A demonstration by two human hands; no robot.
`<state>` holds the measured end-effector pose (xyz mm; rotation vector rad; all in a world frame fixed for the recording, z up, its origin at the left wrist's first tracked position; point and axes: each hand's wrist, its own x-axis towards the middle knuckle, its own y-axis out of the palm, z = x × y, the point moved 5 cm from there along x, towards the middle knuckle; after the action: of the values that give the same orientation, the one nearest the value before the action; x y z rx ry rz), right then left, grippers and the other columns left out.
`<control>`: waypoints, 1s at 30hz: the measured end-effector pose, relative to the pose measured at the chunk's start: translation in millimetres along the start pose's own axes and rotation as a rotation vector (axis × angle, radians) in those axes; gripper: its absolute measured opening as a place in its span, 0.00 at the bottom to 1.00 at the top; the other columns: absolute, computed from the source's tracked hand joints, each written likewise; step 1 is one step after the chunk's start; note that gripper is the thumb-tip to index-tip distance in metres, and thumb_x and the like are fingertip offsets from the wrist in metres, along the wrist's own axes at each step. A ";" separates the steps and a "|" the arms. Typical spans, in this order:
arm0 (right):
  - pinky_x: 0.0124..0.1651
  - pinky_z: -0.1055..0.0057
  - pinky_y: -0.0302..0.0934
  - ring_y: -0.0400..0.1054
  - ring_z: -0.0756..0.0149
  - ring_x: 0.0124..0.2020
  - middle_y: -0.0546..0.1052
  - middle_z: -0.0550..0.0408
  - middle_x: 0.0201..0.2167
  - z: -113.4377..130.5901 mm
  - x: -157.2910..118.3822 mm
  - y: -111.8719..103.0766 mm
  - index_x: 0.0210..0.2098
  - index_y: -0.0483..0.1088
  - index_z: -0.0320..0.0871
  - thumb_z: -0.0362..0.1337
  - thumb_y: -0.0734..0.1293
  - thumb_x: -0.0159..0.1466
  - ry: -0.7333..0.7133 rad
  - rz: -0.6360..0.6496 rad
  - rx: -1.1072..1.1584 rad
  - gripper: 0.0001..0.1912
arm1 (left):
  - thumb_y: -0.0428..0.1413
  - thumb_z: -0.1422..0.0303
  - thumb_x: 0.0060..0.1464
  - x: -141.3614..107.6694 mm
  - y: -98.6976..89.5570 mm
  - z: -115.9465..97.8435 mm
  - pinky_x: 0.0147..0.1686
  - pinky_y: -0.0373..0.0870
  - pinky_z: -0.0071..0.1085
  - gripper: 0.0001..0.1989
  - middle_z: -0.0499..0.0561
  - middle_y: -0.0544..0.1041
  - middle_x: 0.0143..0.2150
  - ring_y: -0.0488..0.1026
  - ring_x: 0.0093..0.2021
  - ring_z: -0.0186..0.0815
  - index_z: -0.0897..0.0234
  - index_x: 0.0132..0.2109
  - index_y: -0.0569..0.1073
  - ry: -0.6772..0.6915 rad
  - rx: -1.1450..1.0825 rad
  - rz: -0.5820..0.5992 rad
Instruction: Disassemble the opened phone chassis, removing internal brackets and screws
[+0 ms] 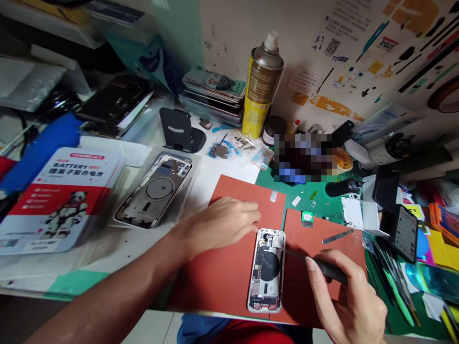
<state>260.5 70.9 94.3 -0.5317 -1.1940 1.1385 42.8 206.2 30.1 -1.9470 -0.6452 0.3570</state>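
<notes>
Far left of the grip of the right hand (353,298), a white-and-red box (70,198) reads "BATTERY"; nearer, the left hand (229,217) reaches in palm down, bent fingertips at the top corner of an opened phone (267,270), though whether they pinch it cannot be told. The phone lies just left of the grip on red-brown mats (215,282); beyond, a pixelated patch (304,157) hides something. The right hand, cut off at the wrist, clamps a dark-handled tool (333,271), its tip hard to make out.
</notes>
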 end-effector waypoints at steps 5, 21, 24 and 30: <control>0.38 0.70 0.78 0.81 0.65 0.28 0.84 0.56 0.36 0.7 1.0 0.7 0.51 0.74 0.45 0.38 0.72 0.71 0.001 -0.002 -0.004 0.10 | 0.58 0.69 0.71 1.2 0.2 -1.1 0.31 0.58 0.35 0.08 0.45 0.78 0.39 0.76 0.34 0.35 0.60 0.39 0.77 -0.003 -0.012 0.017; 0.41 0.73 0.77 0.82 0.67 0.31 0.83 0.55 0.36 7.6 4.8 6.9 0.51 0.73 0.41 0.36 0.72 0.71 -0.036 0.018 0.012 0.10 | 0.60 0.68 0.70 2.0 -3.5 -2.9 0.30 0.56 0.36 0.07 0.44 0.76 0.37 0.75 0.33 0.36 0.59 0.39 0.77 -0.034 -0.020 0.068; 0.41 0.72 0.77 0.82 0.66 0.31 0.83 0.55 0.37 6.4 4.1 7.6 0.51 0.73 0.42 0.37 0.72 0.72 -0.029 0.021 0.002 0.10 | 0.62 0.67 0.69 0.9 -3.3 -3.4 0.31 0.56 0.36 0.06 0.44 0.76 0.38 0.75 0.34 0.36 0.59 0.40 0.77 -0.037 -0.014 0.071; 0.39 0.74 0.75 0.81 0.69 0.29 0.83 0.55 0.34 15.0 14.4 7.1 0.49 0.73 0.39 0.36 0.71 0.73 -0.100 0.011 -0.005 0.08 | 0.61 0.66 0.70 0.6 -4.3 -5.2 0.33 0.58 0.36 0.06 0.45 0.76 0.39 0.76 0.35 0.38 0.60 0.41 0.76 -0.043 -0.014 0.101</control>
<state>243.2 83.3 99.9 -0.4903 -1.2816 1.1837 44.7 204.2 36.3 -1.9946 -0.5791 0.4592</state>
